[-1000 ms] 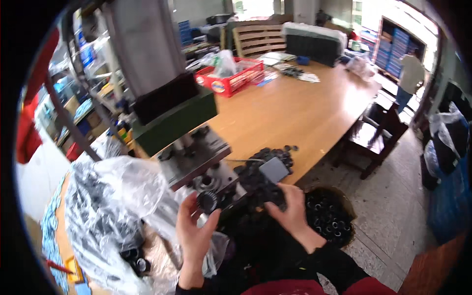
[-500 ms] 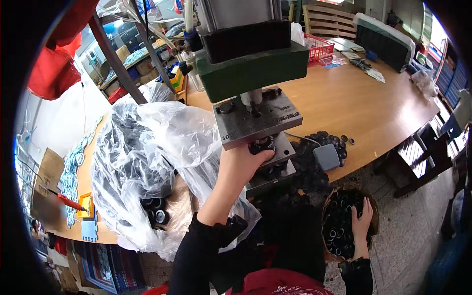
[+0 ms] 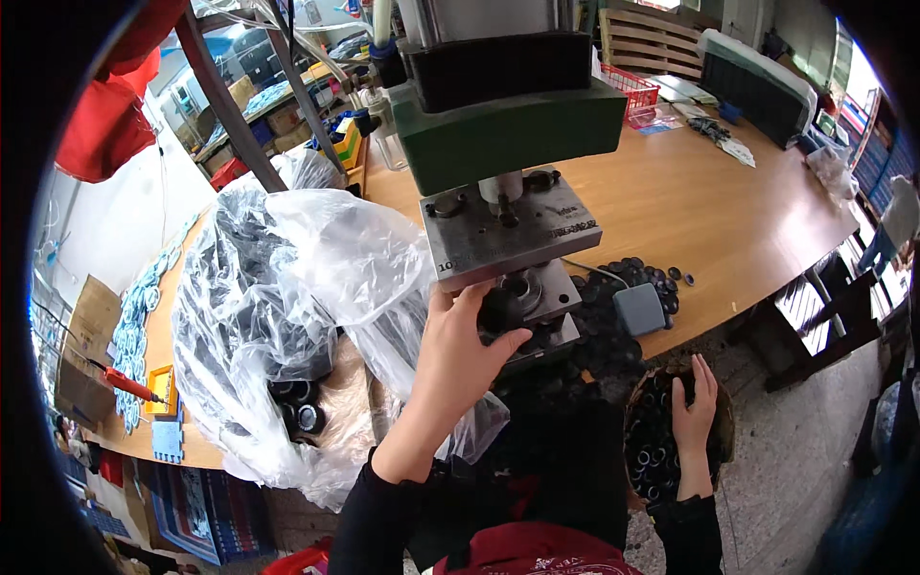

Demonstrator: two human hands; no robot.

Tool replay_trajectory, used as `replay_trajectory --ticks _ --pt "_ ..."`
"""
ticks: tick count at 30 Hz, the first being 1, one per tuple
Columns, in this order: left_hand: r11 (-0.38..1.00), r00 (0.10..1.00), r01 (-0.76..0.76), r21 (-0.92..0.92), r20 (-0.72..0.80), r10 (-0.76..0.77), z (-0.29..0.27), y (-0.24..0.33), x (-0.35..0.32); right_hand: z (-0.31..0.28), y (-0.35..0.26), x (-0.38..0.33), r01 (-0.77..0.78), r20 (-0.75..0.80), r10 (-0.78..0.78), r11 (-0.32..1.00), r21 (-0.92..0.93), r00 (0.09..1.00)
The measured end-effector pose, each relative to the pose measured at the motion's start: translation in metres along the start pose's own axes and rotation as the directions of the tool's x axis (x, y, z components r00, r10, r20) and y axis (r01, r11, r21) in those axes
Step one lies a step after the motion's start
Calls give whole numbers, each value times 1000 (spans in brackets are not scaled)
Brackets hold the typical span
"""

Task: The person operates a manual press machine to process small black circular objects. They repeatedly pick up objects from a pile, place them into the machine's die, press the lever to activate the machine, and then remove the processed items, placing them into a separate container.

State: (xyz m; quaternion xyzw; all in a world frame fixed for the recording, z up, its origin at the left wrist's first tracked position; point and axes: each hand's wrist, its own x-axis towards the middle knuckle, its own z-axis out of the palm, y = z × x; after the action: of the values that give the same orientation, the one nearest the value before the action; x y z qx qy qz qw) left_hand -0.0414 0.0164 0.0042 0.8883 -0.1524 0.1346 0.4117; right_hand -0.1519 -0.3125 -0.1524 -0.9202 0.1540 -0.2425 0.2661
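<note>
At the press's lower die [image 3: 548, 292], my left hand [image 3: 458, 335] has its fingers and thumb curled round a black round part [image 3: 500, 311]. The part sits at the near left edge of the die, below the raised steel upper plate [image 3: 513, 230]. A second dark ring shape shows in the die seat; I cannot tell whether it is a loose part. My right hand [image 3: 694, 414] is over a round container [image 3: 725, 439] full of black rings [image 3: 652, 460]. Its fingers are stretched out, and nothing shows in them.
The green press head [image 3: 508, 139] stands above the die. Black discs [image 3: 613, 345] lie heaped beside a grey box [image 3: 639, 308] with a cable. Left of the press, a clear plastic bag [image 3: 335, 249] holds black parts. A red-handled tool [image 3: 132, 385] is at the far left.
My left hand has drawn back from the die toward me with the black round part. My right hand has shifted slightly up and left over the container. The view has shifted slightly.
</note>
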Motion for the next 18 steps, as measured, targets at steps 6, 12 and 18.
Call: replay_trajectory --ticks 6,12,18 --pt "999 996 -10 -32 -84 7 13 -6 14 3 6 -2 4 24 -3 999 -41 1000" --pt "983 999 32 -180 11 -31 21 -15 34 3 -3 3 68 6 -68 997 -21 998" --pt "990 982 -124 70 -134 132 34 -19 27 3 -31 26 129 -26 -128 991 43 991"
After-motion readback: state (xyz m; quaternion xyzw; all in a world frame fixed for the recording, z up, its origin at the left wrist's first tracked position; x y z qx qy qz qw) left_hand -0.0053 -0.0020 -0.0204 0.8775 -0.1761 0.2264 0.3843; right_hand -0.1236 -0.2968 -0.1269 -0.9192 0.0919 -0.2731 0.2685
